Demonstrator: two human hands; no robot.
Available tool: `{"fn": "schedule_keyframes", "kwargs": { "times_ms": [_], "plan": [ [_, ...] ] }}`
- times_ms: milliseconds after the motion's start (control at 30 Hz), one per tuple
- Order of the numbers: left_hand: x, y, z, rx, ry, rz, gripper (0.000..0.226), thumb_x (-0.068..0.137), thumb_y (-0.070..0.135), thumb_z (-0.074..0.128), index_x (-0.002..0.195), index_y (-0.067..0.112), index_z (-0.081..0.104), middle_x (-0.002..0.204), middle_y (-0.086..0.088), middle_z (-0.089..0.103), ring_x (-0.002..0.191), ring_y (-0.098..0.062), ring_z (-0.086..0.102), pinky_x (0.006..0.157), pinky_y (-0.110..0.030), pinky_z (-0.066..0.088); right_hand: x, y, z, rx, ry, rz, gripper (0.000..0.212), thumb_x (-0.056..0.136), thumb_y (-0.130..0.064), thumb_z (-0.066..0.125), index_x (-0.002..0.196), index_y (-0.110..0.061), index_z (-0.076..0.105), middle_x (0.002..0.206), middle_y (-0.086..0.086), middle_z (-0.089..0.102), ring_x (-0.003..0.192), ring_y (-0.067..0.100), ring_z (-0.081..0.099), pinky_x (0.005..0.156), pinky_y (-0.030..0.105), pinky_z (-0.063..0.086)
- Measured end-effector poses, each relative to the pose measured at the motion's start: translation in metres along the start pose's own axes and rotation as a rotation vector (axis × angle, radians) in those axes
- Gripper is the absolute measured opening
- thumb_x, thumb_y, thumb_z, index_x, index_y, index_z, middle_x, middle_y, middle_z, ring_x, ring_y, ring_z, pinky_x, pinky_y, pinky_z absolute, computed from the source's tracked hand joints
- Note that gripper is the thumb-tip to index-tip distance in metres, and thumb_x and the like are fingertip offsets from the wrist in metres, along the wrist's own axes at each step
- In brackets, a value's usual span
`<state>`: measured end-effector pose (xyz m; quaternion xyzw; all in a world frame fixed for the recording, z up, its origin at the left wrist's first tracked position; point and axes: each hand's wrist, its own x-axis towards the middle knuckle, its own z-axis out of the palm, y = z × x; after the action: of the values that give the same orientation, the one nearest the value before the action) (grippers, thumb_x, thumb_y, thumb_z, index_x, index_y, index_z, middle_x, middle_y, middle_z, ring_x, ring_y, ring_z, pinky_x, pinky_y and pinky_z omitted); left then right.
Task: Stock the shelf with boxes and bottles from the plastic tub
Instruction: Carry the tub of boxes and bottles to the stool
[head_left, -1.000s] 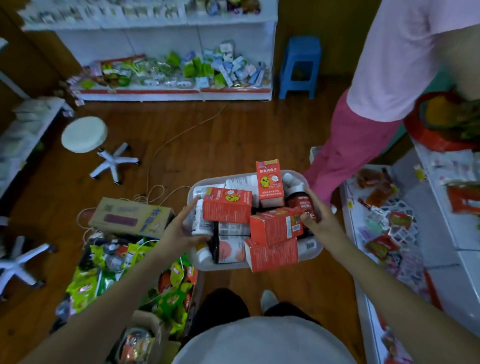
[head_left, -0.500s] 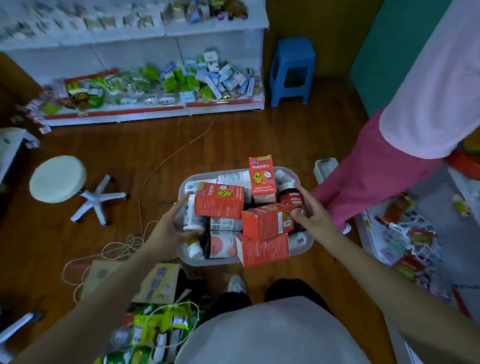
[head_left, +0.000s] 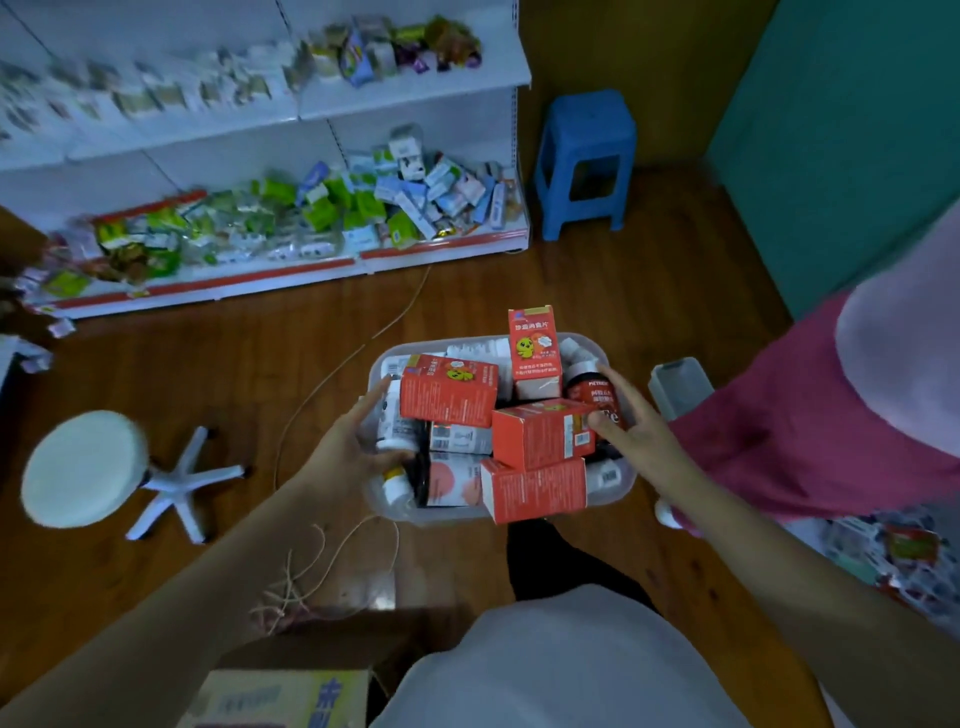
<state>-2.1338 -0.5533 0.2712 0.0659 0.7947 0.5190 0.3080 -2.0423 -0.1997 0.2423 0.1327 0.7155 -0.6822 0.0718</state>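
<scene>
Nearest, at 6 o'clock: a cardboard carton on the wooden floor, loose string just past it. Centre of view: the plastic tub, translucent, rounded corners, long axis running 9 to 3 o'clock, carried above the floor. Left hand grips its 9 o'clock end, thumb curled over the rim against a white bottle. Right hand holds the 3 o'clock end, fingers spread, thumb pressing the dark red-labelled bottle. Four orange-red boxes counted: three lying flat with long sides roughly 9 to 3, one upright box at the tub's 12 o'clock edge, cartoon face toward the wearer. Bottles beneath, partly buried; exact number cannot be told. At 3 o'clock, a second person in pink trousers, close beside the tub. At 9 o'clock, one white swivel stool. Farther, at 1 o'clock, one blue plastic stool. Farthest, 11 o'clock: the white shelf, two tiers visible, both heaped with small packets, blurred.
</scene>
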Motion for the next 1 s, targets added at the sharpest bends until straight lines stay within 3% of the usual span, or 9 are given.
{"fn": "schedule_keyframes", "kwargs": {
  "times_ms": [100,267,367,500,600,667,767,900,1000],
  "plan": [
    [0.064,0.032,-0.012,0.037,-0.002,0.007,0.096,0.078,0.008,0.08,0.152,0.039,0.027,0.133,0.015,0.058,0.12,-0.004,0.06,0.088,-0.024,0.056,0.061,-0.014,-0.025,0.016,0.022,0.005,0.103,0.058,-0.075,0.076,0.144,-0.035,0.036,0.135,-0.009,0.051,0.118,0.006,0.06,0.089,0.029,0.056],
    [0.161,0.079,-0.029,0.026,-0.019,0.001,0.096,0.078,0.008,0.081,0.151,0.043,0.029,0.137,0.009,0.058,0.125,-0.012,0.058,0.093,-0.036,0.057,0.151,-0.044,-0.069,0.039,0.017,0.017,0.108,0.056,-0.075,0.078,0.146,-0.035,0.035,0.133,-0.009,0.053,0.117,0.006,0.062,0.082,0.026,0.057],
    [0.22,0.102,-0.039,0.063,-0.047,0.029,0.098,0.079,0.005,0.079,0.155,0.032,0.025,0.139,0.005,0.056,0.125,-0.009,0.057,0.091,-0.027,0.056,0.201,-0.057,-0.093,0.022,0.034,0.037,0.108,0.057,-0.074,0.079,0.147,-0.036,0.035,0.137,-0.006,0.052,0.118,0.008,0.061,0.085,0.032,0.058],
    [0.306,0.125,-0.051,0.075,-0.057,0.033,0.099,0.077,0.004,0.082,0.155,0.031,0.026,0.14,0.005,0.055,0.122,-0.004,0.058,0.089,-0.026,0.056,0.267,-0.074,-0.12,0.005,0.101,0.052,0.084,0.075,-0.054,0.077,0.145,-0.034,0.036,0.141,0.006,0.052,0.116,0.015,0.062,0.091,0.04,0.057],
    [0.375,0.138,-0.062,0.082,-0.077,0.043,0.099,0.075,0.005,0.083,0.153,0.033,0.029,0.142,0.001,0.054,0.125,-0.011,0.057,0.092,-0.034,0.057,0.32,-0.083,-0.143,-0.008,0.126,0.054,0.099,0.068,-0.065,0.078,0.149,-0.029,0.036,0.14,0.003,0.053,0.119,0.018,0.062,0.093,0.046,0.056],
    [0.422,0.15,-0.067,0.071,-0.109,0.049,0.099,0.076,-0.002,0.08,0.153,0.031,0.027,0.139,0.0,0.055,0.12,-0.006,0.06,0.084,-0.026,0.058,0.358,-0.089,-0.159,0.003,0.134,0.065,0.107,0.062,-0.07,0.079,0.149,-0.029,0.035,0.14,0.002,0.053,0.119,0.018,0.062,0.094,0.048,0.055],
    [0.488,0.177,-0.076,0.059,-0.148,0.046,0.1,0.077,-0.004,0.078,0.154,0.032,0.025,0.131,0.011,0.057,0.11,0.003,0.063,0.082,-0.025,0.058,0.409,-0.107,-0.182,0.042,0.148,0.081,0.11,0.059,-0.07,0.08,0.15,-0.028,0.033,0.138,0.002,0.054,0.117,0.017,0.063,0.091,0.042,0.057],
    [0.57,0.216,-0.093,0.072,-0.218,0.026,0.105,0.075,0.002,0.081,0.154,0.04,0.024,0.135,0.003,0.061,0.117,-0.016,0.065,0.091,-0.051,0.056,0.47,-0.133,-0.209,0.068,0.198,0.082,0.108,0.059,-0.066,0.081,0.149,-0.031,0.034,0.136,0.003,0.053,0.114,0.015,0.065,0.083,0.034,0.059],
    [0.631,0.245,-0.098,0.174,-0.266,0.087,0.105,0.076,0.005,0.083,0.155,0.038,0.022,0.141,0.001,0.056,0.124,-0.02,0.06,0.092,-0.051,0.056,0.512,-0.147,-0.235,0.052,0.245,0.074,0.091,0.071,-0.052,0.08,0.148,-0.031,0.035,0.135,0.002,0.052,0.11,0.01,0.066,0.077,0.026,0.058]
  ]
}}
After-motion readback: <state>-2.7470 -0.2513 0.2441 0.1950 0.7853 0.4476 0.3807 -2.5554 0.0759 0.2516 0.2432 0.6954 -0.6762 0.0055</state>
